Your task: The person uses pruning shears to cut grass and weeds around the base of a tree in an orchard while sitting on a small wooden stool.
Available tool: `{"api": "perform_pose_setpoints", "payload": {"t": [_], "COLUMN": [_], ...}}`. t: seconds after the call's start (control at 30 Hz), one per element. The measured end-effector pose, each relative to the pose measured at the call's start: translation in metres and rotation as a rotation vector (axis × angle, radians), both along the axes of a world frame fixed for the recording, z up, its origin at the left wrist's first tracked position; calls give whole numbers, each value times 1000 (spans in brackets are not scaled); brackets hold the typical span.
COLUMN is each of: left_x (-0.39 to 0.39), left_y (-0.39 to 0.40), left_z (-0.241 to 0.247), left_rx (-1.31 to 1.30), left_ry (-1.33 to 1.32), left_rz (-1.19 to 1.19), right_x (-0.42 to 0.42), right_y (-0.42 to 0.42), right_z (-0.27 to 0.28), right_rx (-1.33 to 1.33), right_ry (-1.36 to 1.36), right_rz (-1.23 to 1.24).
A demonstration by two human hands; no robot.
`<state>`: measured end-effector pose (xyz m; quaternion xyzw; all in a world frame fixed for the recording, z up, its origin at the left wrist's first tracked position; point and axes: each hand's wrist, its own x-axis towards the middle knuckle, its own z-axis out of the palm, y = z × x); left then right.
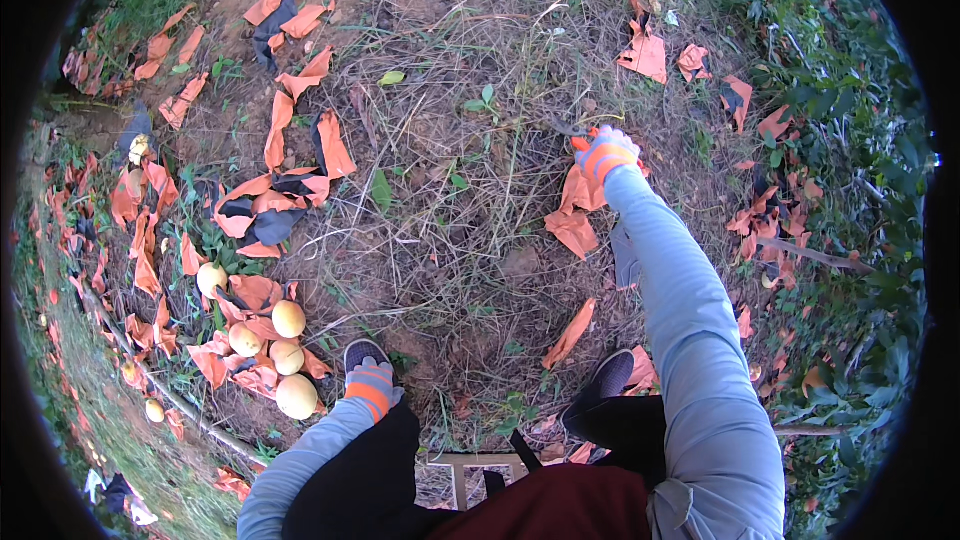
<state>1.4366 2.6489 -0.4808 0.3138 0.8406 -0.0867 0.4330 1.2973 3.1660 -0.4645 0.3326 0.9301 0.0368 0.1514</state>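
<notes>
Out in front and to the right, my right hand [609, 154], in a grey and orange striped glove, grips a pair of orange-handled pruning shears [576, 135]. Their dark blades point left over the dry grass. Crumpled orange paper [576, 214] lies on the ground just below that hand. My left hand [371, 386], gloved the same way, rests on my left knee and shows nothing in it; its fingertips are hard to make out. Left of it, several round yellow fruits [297, 397] sit among torn orange paper wrappings [255, 292].
More orange and black paper scraps [262, 214] litter the left side. A long stick [202, 420] lies beyond the fruits. Leafy branches [862, 165] crowd the right edge. My shoes [366, 354] flank bare soil, and a wooden stool [472, 459] is under me.
</notes>
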Motion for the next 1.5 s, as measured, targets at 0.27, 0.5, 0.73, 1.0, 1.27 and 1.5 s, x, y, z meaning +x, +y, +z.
{"api": "perform_pose_setpoints", "payload": {"t": [0.27,0.5,0.73,1.0,1.27,1.5], "left_x": [-1,0,-10,-83,-184,-149], "left_y": [2,-9,3,101,256,341], "left_z": [2,3,8,37,-2,-30], "left_rx": [14,-20,-8,587,644,785], "left_ry": [6,-11,-103,-418,-460,-685], "left_rz": [-17,6,17,494,984,1429], "right_x": [-52,7,101,196,214,247], "right_y": [-11,-88,-95,-52,-123,-139], "right_z": [-12,-9,61,180,244,232], "right_rx": [-136,-533,-509,-794,-1422,-1413], "right_ry": [-30,26,-207,112,521,536], "right_rz": [-84,437,328,-458,-693,-361]}}
